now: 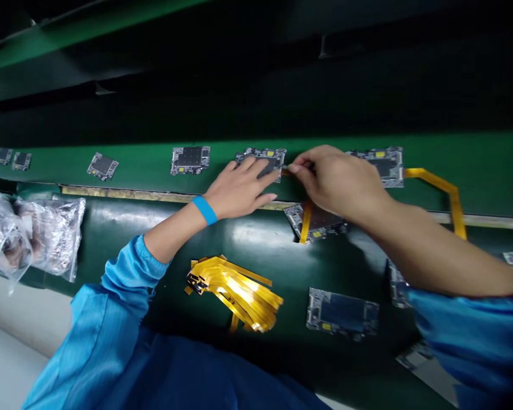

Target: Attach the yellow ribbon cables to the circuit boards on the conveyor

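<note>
My left hand [245, 188] lies with spread fingers on a circuit board [270, 154] on the green belt, its fingertips pressing the board's face. At that board's right edge, my right hand [331, 173] pinches the end of an orange flex cable [306, 222] between thumb and forefinger. The cable hangs down over the belt's edge across another board [322, 224] lying below. Whether the cable's end sits in the board's connector is hidden by the fingertips. Just right of my right hand, a further board [387, 165] has its own flex cable [438, 181] extending from its right side.
A pile of orange flex cables [239, 290] lies on the near green bench [162, 302]. Beside it rests a circuit board [342, 312]. More boards [190, 160] line the belt [145, 162] to the left. Clear plastic bags [51, 233] sit at the far left.
</note>
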Demonstrator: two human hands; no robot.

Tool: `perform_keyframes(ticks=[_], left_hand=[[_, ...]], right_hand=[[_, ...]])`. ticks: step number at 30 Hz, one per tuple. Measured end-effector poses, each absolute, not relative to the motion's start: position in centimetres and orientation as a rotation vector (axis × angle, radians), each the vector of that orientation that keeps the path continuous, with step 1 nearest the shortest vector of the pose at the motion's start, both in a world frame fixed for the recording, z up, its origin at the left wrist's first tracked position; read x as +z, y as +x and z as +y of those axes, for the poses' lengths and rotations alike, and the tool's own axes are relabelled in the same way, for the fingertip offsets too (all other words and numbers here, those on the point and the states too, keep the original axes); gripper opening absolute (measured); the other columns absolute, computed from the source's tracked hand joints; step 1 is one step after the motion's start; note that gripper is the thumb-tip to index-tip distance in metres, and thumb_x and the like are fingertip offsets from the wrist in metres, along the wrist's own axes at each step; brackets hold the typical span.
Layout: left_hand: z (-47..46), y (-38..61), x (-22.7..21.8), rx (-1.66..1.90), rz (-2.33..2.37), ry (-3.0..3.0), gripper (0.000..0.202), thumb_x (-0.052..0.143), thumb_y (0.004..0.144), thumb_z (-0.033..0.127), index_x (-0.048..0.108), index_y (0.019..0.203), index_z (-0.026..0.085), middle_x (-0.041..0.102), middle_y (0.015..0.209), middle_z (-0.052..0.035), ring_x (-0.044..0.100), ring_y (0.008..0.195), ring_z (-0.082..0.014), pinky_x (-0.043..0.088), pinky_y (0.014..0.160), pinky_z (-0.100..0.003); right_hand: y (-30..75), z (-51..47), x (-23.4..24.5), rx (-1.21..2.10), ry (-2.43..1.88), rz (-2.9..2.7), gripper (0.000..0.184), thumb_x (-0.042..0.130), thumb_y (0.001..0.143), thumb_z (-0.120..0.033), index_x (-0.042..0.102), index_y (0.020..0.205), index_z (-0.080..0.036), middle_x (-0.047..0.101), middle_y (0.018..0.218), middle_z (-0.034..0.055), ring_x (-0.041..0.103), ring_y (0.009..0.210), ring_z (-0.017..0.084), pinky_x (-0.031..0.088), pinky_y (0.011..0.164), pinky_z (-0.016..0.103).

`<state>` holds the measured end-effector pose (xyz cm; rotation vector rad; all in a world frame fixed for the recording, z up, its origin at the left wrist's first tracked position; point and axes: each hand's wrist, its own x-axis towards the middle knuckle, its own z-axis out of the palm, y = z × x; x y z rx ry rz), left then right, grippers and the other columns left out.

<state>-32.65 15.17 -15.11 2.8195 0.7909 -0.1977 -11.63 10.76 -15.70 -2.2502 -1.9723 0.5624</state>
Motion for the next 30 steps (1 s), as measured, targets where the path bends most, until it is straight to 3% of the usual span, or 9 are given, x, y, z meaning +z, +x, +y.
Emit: perform_keyframes(ticks=[4,7,10,15,18,23,27,30], left_hand=[[17.7,-36.7,-15.1,-0.078,0.89,2.774,0.056,0.046,0.109,0.028,0.056,0.163,0.02,0.055,0.163,-0.0186,0.048,0.151,-0.0402,0.046,0.116,-0.056],[20.1,-39.9,-15.3,-0.073,0.97,2.773,0.066,0.058,0.099,0.031,0.054,0.165,0.021,0.053,0.164,-0.0198,0.046,0.151,-0.0451,0.045,0.115,-0.061],[21.7,-41.6,-15.5,-0.167,1.023,2.763,0.074,0.067,0.094,0.037,0.053,0.164,0.018,0.056,0.158,-0.0224,0.049,0.146,-0.0461,0.048,0.111,-0.058],[23.1,-42.7,-15.7,-0.211,1.203,2.712,0.076,0.07,0.094,0.046,0.053,0.161,0.013,0.058,0.152,-0.026,0.056,0.138,-0.0469,0.051,0.109,-0.054],[24.1,-44.5,-16.5,-0.197,1.522,2.608,0.073,0.061,0.101,0.058,0.055,0.155,0.008,0.064,0.143,-0.0282,0.062,0.133,-0.0479,0.051,0.109,-0.055],[24.9,-48.1,-17.7,-0.015,1.811,2.499,0.07,0.041,0.108,0.068,0.066,0.138,0.009,0.075,0.114,-0.0221,0.068,0.126,-0.0433,0.053,0.103,-0.049],[23.9,-49.4,-16.4,-0.113,1.911,2.435,0.067,0.039,0.107,0.064,0.075,0.12,0.009,0.075,0.106,-0.0231,0.069,0.119,-0.0432,0.054,0.099,-0.05],[23.2,-50.0,-15.1,-0.133,1.699,2.537,0.057,0.043,0.105,0.052,0.077,0.125,0.011,0.075,0.115,-0.022,0.067,0.121,-0.041,0.054,0.1,-0.051]], right_hand=[[-12.9,8.6,-15.3,0.616,-1.998,-1.984,0.032,0.059,0.103,-0.042,0.073,0.118,-0.017,0.076,0.121,0.0242,0.073,0.098,0.036,0.049,0.075,0.044],[-14.5,6.9,-15.2,0.695,-1.762,-2.072,0.033,0.062,0.101,-0.049,0.075,0.113,-0.021,0.078,0.111,0.0178,0.075,0.095,0.034,0.056,0.08,0.045],[-15.8,6.0,-15.1,0.746,-1.652,-2.124,0.034,0.059,0.103,-0.052,0.078,0.113,-0.024,0.08,0.107,0.0127,0.076,0.09,0.031,0.057,0.078,0.043],[-17.0,5.2,-14.5,0.867,-1.538,-2.168,0.034,0.059,0.105,-0.05,0.079,0.117,-0.025,0.081,0.106,0.0119,0.076,0.084,0.029,0.057,0.074,0.041],[-17.9,4.4,-14.5,0.905,-1.413,-2.228,0.031,0.059,0.107,-0.045,0.079,0.118,-0.025,0.082,0.105,0.01,0.076,0.083,0.026,0.055,0.071,0.037],[-20.7,3.0,-14.7,0.98,-1.167,-2.381,0.027,0.056,0.109,-0.032,0.083,0.111,-0.028,0.082,0.103,0.0053,0.073,0.071,0.019,0.044,0.06,0.032],[-23.1,2.6,-14.8,1.039,-1.06,-2.486,0.021,0.063,0.107,-0.028,0.083,0.112,-0.025,0.08,0.108,0.0055,0.069,0.066,0.016,0.043,0.06,0.033],[-24.3,2.7,-15.2,1.074,-1.033,-2.544,0.014,0.069,0.104,-0.028,0.082,0.107,-0.024,0.078,0.106,0.0052,0.067,0.065,0.015,0.039,0.058,0.032]])
